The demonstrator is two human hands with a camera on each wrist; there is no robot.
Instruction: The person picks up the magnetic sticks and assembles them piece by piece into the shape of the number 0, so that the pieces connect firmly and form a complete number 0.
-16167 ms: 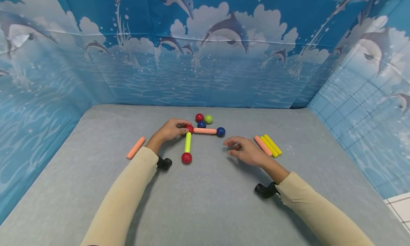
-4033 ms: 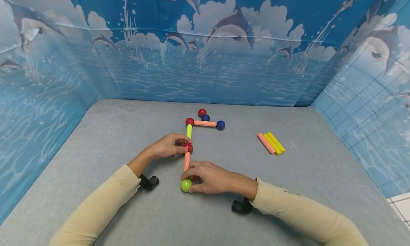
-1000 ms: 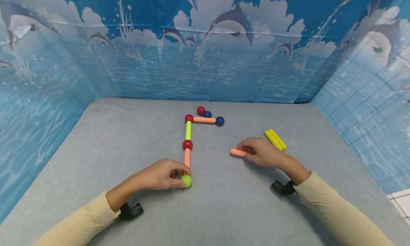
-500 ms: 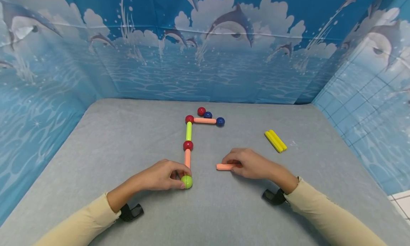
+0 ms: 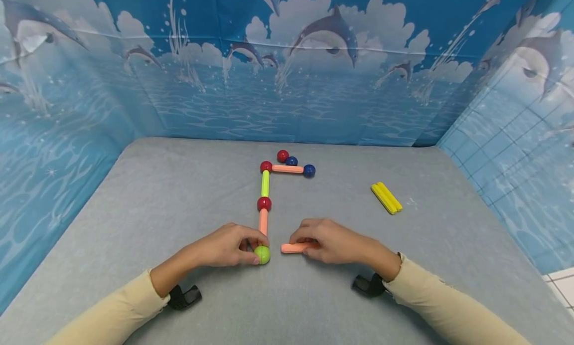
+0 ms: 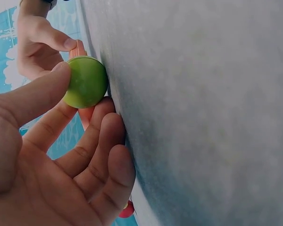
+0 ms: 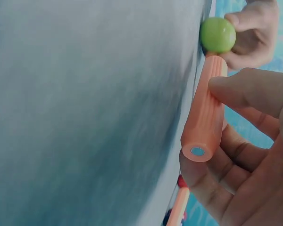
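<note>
My left hand (image 5: 228, 245) pinches a green ball (image 5: 262, 255) between thumb and fingers at the near end of a ball-and-rod chain. From that ball an orange rod (image 5: 263, 221) runs back to a red ball (image 5: 264, 204). A lime rod (image 5: 265, 184) links it to another red ball (image 5: 266, 167), where a second orange rod (image 5: 288, 169) leads right to a blue ball (image 5: 309, 171). My right hand (image 5: 332, 241) pinches a loose orange magnetic rod (image 7: 205, 113), its metal tip showing in the right wrist view. A small gap separates the rod's left end from the green ball.
Two yellow rods (image 5: 386, 198) lie side by side at the right of the grey table (image 5: 179, 185). A loose red ball (image 5: 282, 156) and a loose blue ball (image 5: 291, 161) sit behind the upper orange rod. A dolphin-print curtain (image 5: 287, 105) hangs beyond the back edge.
The right hand has carried the orange rod left and nearer, toward the green ball. The left hand has stayed at that ball. Earlier, an orange rod and the green ball joined the chain's near end.
</note>
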